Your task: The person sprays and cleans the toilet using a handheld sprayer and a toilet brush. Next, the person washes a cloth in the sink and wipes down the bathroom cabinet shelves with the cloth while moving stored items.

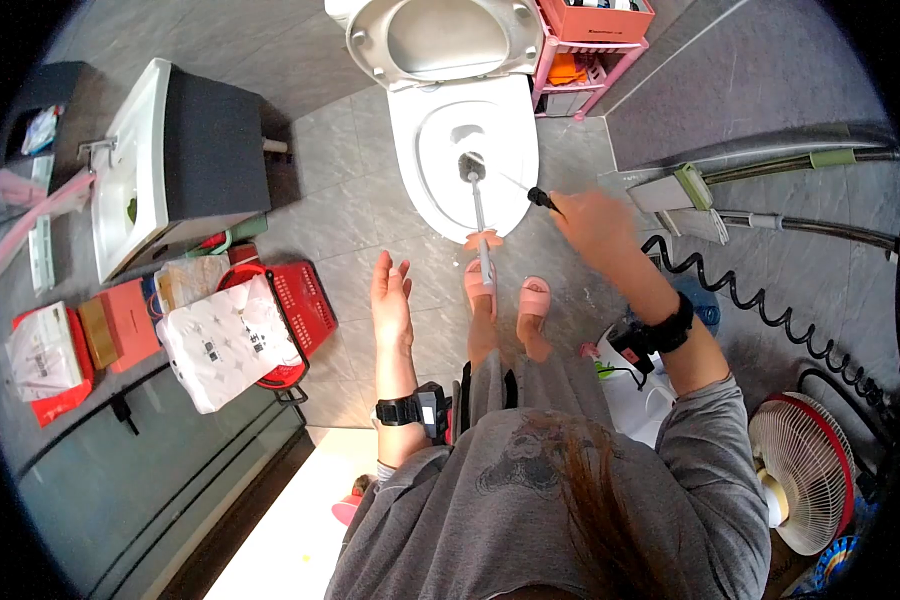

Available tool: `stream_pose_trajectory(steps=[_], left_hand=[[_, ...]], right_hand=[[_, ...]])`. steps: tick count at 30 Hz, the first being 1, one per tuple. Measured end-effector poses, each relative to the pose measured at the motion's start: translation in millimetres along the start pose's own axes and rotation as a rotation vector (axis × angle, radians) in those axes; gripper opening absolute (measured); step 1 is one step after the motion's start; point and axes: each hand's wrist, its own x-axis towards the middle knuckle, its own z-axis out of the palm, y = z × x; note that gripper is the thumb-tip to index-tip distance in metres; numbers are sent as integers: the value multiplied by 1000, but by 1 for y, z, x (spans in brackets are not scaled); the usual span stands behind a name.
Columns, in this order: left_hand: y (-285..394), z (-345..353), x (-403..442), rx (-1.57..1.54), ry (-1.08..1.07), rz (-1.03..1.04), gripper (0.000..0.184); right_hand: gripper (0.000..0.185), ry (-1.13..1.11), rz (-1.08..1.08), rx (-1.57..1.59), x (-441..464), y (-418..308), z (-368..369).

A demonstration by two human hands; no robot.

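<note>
My right hand [598,232], slightly blurred, is closed around a black spray nozzle [542,198] to the right of the toilet [410,150]. A thin streak of water runs from the nozzle toward the bowl, where some white shows around the drain. With its head down in the bowl, a grey-handled toilet brush [480,215] leans over the front rim toward me. My left hand [392,300] is held out left of the brush handle, fingers extended, with nothing in it. The toilet lid and seat [445,40] are raised.
A black coiled hose [740,290] hangs at the right, near mops [690,190] and a fan [802,470]. At the left are a sink cabinet [210,145], a red basket [305,310] and a white tissue pack [225,340]. A pink rack [625,75] stands beside the toilet.
</note>
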Motion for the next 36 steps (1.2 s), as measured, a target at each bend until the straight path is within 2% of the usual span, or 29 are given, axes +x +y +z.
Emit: stream_pose_trajectory(steps=[4,10,12,21,25,27,31,36], left_hand=[[0,0,-1,0,6,-6,42],[-2,1,-1,9,6,-14,42],[-2,1,-2,15,6,-16,42],[-4,3,-4,14,-10,-19,43],[-3,5,-4,17,1,-26,43],[-5,5,-4,12,-2,-34,42],[-4,8,-3,6,-10,-32,42],[0,12,-3,23,-18,-35,41]], right_hand=[[15,-81,-13,27,-7,-7,0],[12,65,-184,134,-23,-9,21],[11,-16,-171,146,-25,-10,26],[10,-118,-265,71,-36,-7,46],[12,-184,-239,2,-38,-3,45],[4,-312,-221,-51,-41,0,36],[2,-336,-183,-47,-45,6,31],[4,-248,-32,-86,-44,19,50]])
